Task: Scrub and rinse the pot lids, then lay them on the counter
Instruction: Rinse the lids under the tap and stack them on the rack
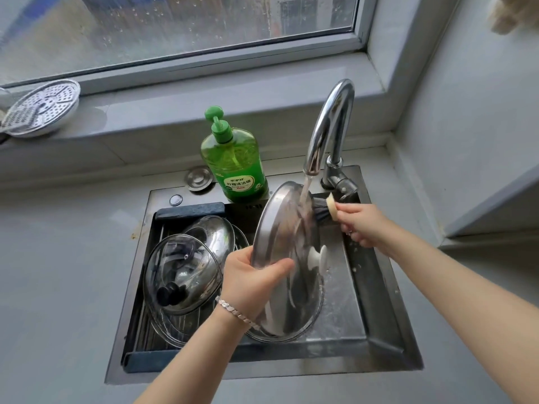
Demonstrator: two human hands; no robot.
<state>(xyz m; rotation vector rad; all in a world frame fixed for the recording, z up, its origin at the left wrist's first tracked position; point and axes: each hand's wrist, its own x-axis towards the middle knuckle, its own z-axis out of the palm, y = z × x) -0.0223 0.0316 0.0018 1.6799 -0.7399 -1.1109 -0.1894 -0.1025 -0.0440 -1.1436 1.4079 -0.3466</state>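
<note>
Head view, straight down into the sink (379, 301). Left hand (250, 284) at 6 o'clock of the basin, fingers and thumb clamped on the rim of the steel lid (280, 228). Lid held up on edge over the basin, top tipped toward 1 o'clock, evidently to catch the stream from the faucet (329, 123) and to shed runoff into the basin, not onto the surface (58, 258). White knob (319, 258) turned toward 3 o'clock, on the side being worked.

Right hand (361, 225) at 3 o'clock of the lid, fingers pinched closed on the pale handle of a dark-bristled brush (320, 211). Bristles pressed to the wet face just under the water (scrubbing and rinsing in one go, by the look of it).

At 9 o'clock, on a rack (189, 209) inside the sink: a glass lid (180, 266) with a black knob, leaning on further lids beneath. Probably waiting their turn, within easy reach of the left hand.

Green soap bottle (236, 161) parked at 12 o'clock on the sink ledge, beside the faucet.

No lid laid out on the surface in view yet; likely early to midway. Wet steel held by the rim alone, apt to slip, hence the firm clamp.
</note>
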